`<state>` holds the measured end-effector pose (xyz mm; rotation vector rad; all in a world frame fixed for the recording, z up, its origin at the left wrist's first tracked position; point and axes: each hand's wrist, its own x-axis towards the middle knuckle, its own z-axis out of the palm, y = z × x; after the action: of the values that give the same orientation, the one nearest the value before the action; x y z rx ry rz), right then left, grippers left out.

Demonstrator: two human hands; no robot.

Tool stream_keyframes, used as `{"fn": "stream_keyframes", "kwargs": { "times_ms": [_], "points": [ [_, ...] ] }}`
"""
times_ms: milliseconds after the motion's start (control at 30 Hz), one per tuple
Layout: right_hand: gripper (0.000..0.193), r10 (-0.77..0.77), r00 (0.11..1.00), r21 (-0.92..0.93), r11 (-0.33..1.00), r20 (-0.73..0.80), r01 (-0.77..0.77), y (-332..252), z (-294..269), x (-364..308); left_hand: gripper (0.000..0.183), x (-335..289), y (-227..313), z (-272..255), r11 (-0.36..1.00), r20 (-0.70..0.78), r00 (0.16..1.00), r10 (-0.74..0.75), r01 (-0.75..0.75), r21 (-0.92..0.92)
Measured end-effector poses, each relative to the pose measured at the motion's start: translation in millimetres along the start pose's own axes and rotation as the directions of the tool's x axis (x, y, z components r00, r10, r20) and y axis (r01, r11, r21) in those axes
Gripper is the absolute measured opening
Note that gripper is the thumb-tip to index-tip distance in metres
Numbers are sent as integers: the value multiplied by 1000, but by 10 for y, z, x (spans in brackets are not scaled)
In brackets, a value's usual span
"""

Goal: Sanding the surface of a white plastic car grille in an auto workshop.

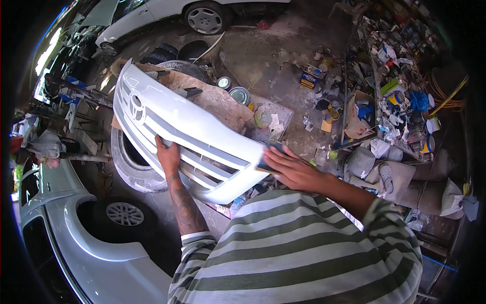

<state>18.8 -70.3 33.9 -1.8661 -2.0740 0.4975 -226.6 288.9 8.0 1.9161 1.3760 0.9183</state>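
Observation:
A white car front grille (202, 119) with horizontal slats and a round emblem opening lies in front of me, slanting from far left to near right. My left hand (168, 156) grips its slats near the middle, the fingertips partly hidden behind a bar. At the grille's right end, my right hand (287, 166) presses a dark flat block (269, 156), which looks like a sanding block, against the white surface. The fingers lie over the block and cover much of it. Beneath the grille are a tire (131, 172) and a brown paper sheet (212, 99).
Open cans (240, 95) stand just beyond the grille. To the right, a shelf holds cluttered cans, bags and rags (392, 101). A white car (152, 15) is parked at the back, and a pale car body (109, 253) stands close on the left. A sandal (386, 176) lies at right.

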Motion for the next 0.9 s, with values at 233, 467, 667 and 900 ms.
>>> {"fn": "stream_keyframes", "kwargs": {
  "times_ms": [233,467,667,900],
  "points": [
    [67,-111,992,21,993,-57,112,11,-110,133,78,-81,94,-1,996,-63,998,-25,30,83],
    [67,-153,974,3,988,-168,156,-21,-150,674,94,-68,99,-19,988,-106,994,-13,29,150],
    [72,-183,982,34,982,-55,185,194,-58,100,63,-289,32,-122,956,-317,948,5,89,281],
    [72,-317,940,67,943,-130,327,86,-200,1014,70,562,354,97,990,-206,971,119,-101,96]
  ]
}}
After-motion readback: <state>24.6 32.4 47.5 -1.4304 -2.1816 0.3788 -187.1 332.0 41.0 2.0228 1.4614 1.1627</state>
